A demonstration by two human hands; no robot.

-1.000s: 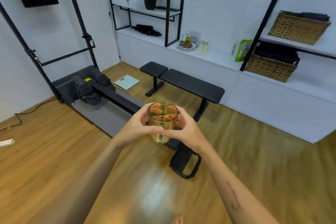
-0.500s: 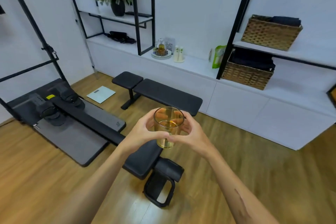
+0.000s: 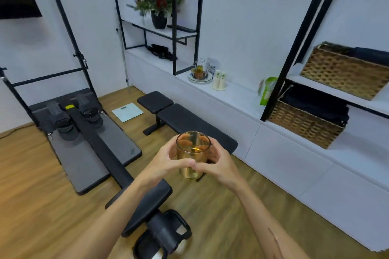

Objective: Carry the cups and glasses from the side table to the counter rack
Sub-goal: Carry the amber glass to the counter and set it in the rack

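Note:
An amber-tinted glass (image 3: 192,154) stands upright in mid-air in front of me, held in both hands. My left hand (image 3: 166,161) wraps its left side and my right hand (image 3: 217,165) wraps its right side, thumbs meeting in front. Far ahead on the white counter (image 3: 235,99) stands a wire rack on a round tray (image 3: 200,72) with an amber glass hanging on it.
A black weight bench (image 3: 189,124) lies between me and the counter. A rowing machine (image 3: 90,136) stretches across the wood floor to the left, its seat and handle near my feet. A scale (image 3: 127,111) lies on the floor. Wicker baskets (image 3: 307,126) fill the right shelves.
The view has swung and moved closer to the counter; the bench and rack look nearer. Both hands keep the same grip on the glass.

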